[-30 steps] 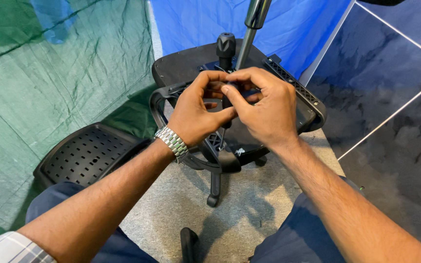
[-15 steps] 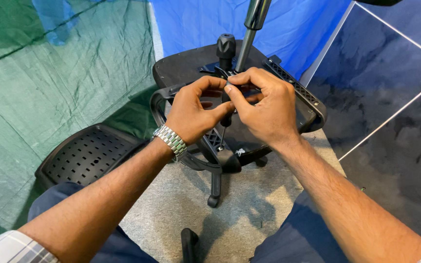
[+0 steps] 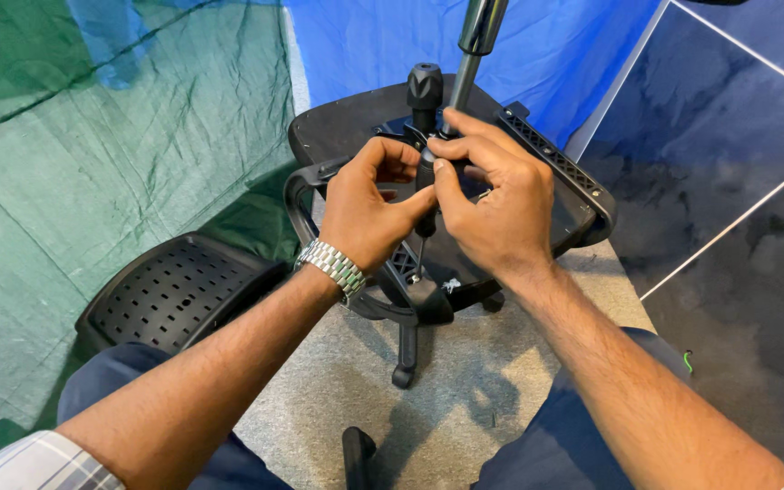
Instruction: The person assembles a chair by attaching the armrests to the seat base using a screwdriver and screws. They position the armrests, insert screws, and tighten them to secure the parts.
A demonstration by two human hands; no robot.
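both hands on upturned chair seat (image 3: 338, 127) on floor. left hand (image 3: 369, 213) & right hand (image 3: 492, 209) fingers pinched on small black knob (image 3: 426, 172) under seat. prob rigid, light, smooth plastic; grip by its sides.

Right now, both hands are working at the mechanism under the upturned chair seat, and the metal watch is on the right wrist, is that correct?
Not quite: the metal watch is on the left wrist, as the head view shows. The rest stands: the left hand and the right hand both work at the mechanism under the upturned chair seat.
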